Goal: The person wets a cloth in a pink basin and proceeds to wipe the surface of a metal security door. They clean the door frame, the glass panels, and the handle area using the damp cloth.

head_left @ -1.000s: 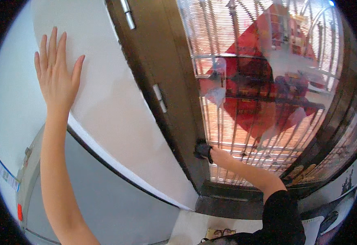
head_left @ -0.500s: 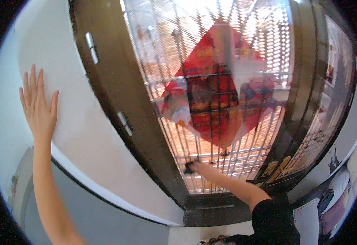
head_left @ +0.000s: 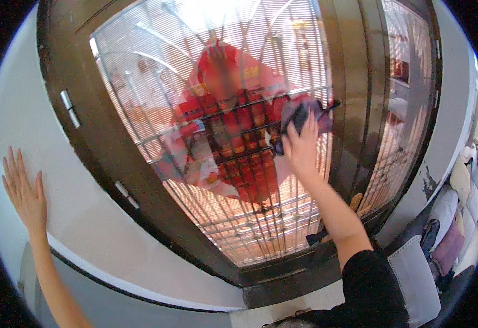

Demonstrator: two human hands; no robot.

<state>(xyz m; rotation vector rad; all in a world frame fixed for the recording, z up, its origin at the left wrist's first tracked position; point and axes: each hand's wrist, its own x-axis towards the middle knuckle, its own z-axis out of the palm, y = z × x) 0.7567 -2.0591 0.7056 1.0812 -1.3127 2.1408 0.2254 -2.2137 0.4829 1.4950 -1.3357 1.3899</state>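
My right hand (head_left: 302, 150) presses a dark cloth (head_left: 299, 116) against the right side of a glass door pane (head_left: 222, 224), about midway up. Part of the cloth is hidden under the fingers, and its reflection blends with its edge. Behind the glass run metal bars, and a red diamond-shaped decoration (head_left: 252, 183) shows in the middle, overlaid by my blurred reflection. Off to the left, my left hand (head_left: 27, 202) lies flat on the white wall (head_left: 67, 210) with fingers spread, holding nothing.
A brown door frame (head_left: 108, 156) with metal hinges (head_left: 69, 109) borders the pane. Further right stands a narrower glass panel (head_left: 397, 147). Sofa cushions (head_left: 449, 240) and a grey-white chair back (head_left: 414, 279) are at the lower right. Grey covers the lower wall (head_left: 124, 300).
My right hand has moved the cloth from the pane's lower left up to its right side. The view has shifted right; my left hand stays flat on the wall.
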